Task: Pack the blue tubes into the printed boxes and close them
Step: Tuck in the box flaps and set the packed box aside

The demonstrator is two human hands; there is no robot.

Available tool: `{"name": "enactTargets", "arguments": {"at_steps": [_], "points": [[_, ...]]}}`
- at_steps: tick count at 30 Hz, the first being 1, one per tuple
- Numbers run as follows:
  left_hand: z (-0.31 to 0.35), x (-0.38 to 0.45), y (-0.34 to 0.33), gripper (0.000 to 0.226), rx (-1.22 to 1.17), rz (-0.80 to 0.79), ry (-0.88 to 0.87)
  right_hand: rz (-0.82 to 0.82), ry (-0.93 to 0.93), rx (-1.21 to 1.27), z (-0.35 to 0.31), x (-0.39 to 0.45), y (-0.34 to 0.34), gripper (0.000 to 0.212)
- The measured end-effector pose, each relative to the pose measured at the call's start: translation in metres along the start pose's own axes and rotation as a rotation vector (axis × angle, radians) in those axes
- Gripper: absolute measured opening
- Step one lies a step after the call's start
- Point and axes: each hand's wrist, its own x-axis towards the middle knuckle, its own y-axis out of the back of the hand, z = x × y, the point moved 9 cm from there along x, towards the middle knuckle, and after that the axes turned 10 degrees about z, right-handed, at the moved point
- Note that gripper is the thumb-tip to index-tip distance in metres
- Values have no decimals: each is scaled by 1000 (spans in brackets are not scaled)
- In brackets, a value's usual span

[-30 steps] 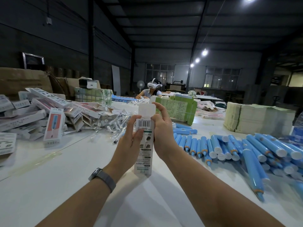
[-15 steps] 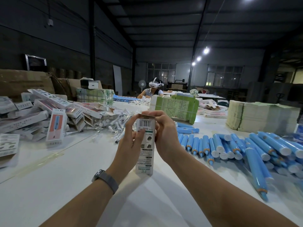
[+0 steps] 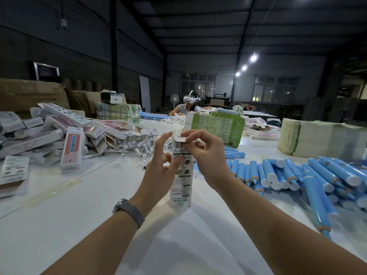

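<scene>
while the printed box (image 3: pixel 181 175) stood upright on its lower end on the white table (image 3: pixel 79 205), the left hand (image 3: pixel 160 171) held its upper body, thumb across the printed face and fingers curled round the far side, probably to steady it. the right hand (image 3: pixel 206 153) pinched the top flap (image 3: pixel 183 139) between thumb and fingertips, bent over the opening, which looked like the closing tuck. whether a tube already sat inside could not be told, since the carton hid its contents. loose blue tubes (image 3: pixel 297 175) lay in a row and a heap just to the right of the box, within easy reach of the right hand, and a pile of finished or flat printed cartons (image 3: pixel 59 135) sat well to the left, so stock likely fed in from one side and left by the other. small clear plastic pieces (image 3: pixel 143 143) were scattered behind the hands. green bundled stacks (image 3: pixel 216 126) and pale paper stacks (image 3: pixel 317 139) stood farther back. the room was a dim warehouse with dark walls and ceiling lamps, and another person (image 3: pixel 188 108) wearing a white headset sat at the table's far end.
</scene>
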Motion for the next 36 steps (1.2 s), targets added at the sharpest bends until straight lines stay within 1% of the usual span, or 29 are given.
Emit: {"name": "enactTargets", "arguments": {"at_steps": [4,7,9,11,13,17,20,24,28,33,36], "points": [[4,-2,0,69,-5,-29,-37,17,74,-128,-8,-1,1,30],[4,1,2,69,18,-27,-37,10,147,-267,-16,0,1,33],[4,2,2,64,23,-30,-35,14,210,-360,-20,-3,-1,31],[4,1,2,57,27,-35,-47,8,258,-400,-23,-8,-4,24],[4,0,2,56,16,-32,-40,7,277,-415,-25,-11,-6,21],[2,3,2,67,5,-31,-13,24,304,-444,-29,-11,-6,7],[4,3,3,68,2,-27,-31,37,301,-411,-32,-7,-7,14],[4,3,3,64,-4,-16,-31,-4,251,-350,-25,-5,-11,5],[3,2,4,66,3,2,-28,-9,220,-343,-17,-5,-13,16],[0,1,2,67,-3,-22,-14,39,287,-379,-21,-6,-13,14],[-3,1,2,68,-10,-26,5,28,267,-379,-21,-3,-14,18]]}}
